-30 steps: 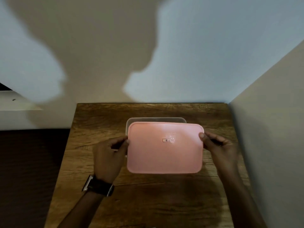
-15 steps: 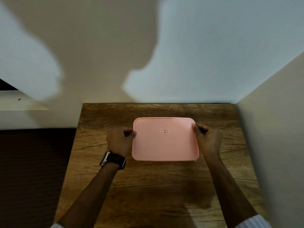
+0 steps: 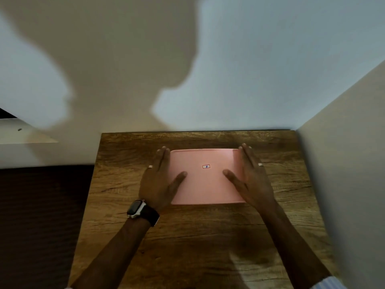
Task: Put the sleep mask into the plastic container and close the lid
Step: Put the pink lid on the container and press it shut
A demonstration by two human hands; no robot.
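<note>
A pink lid (image 3: pixel 205 184) with a small sticker at its middle lies flat over the plastic container, which it hides completely. My left hand (image 3: pixel 160 180) rests flat on the lid's left edge, fingers straight and thumb on the lid top. My right hand (image 3: pixel 252 180) lies flat on the right edge in the same way. Neither hand grips anything. The sleep mask is not visible.
The container sits on a small wooden table (image 3: pixel 198 236) pushed into a corner, with a wall (image 3: pixel 229 80) behind and a panel (image 3: pixel 343 163) close on the right. The table's left edge drops to a dark floor (image 3: pixel 41 215).
The lid went from being held by its side edges above the clear container down onto it. Both hands then let go of the edges and flattened onto the lid.
</note>
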